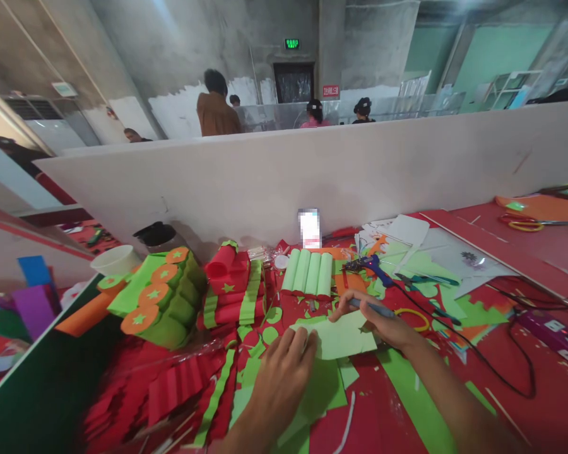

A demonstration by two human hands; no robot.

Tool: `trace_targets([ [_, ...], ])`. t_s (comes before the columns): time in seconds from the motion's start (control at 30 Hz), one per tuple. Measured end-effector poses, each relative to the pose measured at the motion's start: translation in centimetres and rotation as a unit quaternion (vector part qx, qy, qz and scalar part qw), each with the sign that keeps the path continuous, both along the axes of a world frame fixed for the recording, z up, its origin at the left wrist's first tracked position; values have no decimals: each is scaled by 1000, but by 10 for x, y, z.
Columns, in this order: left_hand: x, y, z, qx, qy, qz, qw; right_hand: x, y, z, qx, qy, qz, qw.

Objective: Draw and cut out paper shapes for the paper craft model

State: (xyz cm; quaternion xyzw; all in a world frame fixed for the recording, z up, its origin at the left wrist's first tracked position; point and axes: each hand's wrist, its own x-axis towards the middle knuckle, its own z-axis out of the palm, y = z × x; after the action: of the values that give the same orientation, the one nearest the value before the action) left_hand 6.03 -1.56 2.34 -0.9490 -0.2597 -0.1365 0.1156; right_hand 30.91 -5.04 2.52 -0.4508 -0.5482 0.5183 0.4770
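Observation:
A pale green piece of paper or foam sheet (343,337) is between my two hands, above more green sheets (324,394). My left hand (286,366) grips its left end with bent fingers. At its right end is my right hand (376,318), closed around a grey-blue pen (377,308) while its fingertips touch the sheet's upper edge. Just beyond stands a row of pale green rolls (307,272) on a red base. Yellow-handled scissors (414,320) lie right of my right hand, and a blue glue gun (373,268) rests farther back.
Finished-looking red (234,287) and green-orange (163,299) tank-shaped models stand left, beside red foam strips (180,384). A black cable (473,347) crosses the right side to a purple power strip (553,334). A white partition (265,183) and a lit phone (310,228) are behind.

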Motion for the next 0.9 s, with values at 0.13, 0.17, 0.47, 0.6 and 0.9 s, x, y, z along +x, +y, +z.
trace_targets([
  [0.13, 9, -11, -26, 33, 36, 12, 999, -1, 4, -4, 10, -123, -3, 992],
  [0.17, 10, -14, -33, 32, 39, 12, 999, -2, 5, -5, 20, -165, -5, 986],
  [0.47, -2, -37, -63, 11, 25, 26, 999, -5, 9, -12, 67, -400, -75, 911],
  [0.6, -5, -39, -70, 16, 24, 23, 999, -11, 10, -11, 68, -439, -86, 892],
  [0.9, -7, -35, -73, -7, -1, 6, 1000, -48, 19, -7, 5, -229, -102, 968],
])
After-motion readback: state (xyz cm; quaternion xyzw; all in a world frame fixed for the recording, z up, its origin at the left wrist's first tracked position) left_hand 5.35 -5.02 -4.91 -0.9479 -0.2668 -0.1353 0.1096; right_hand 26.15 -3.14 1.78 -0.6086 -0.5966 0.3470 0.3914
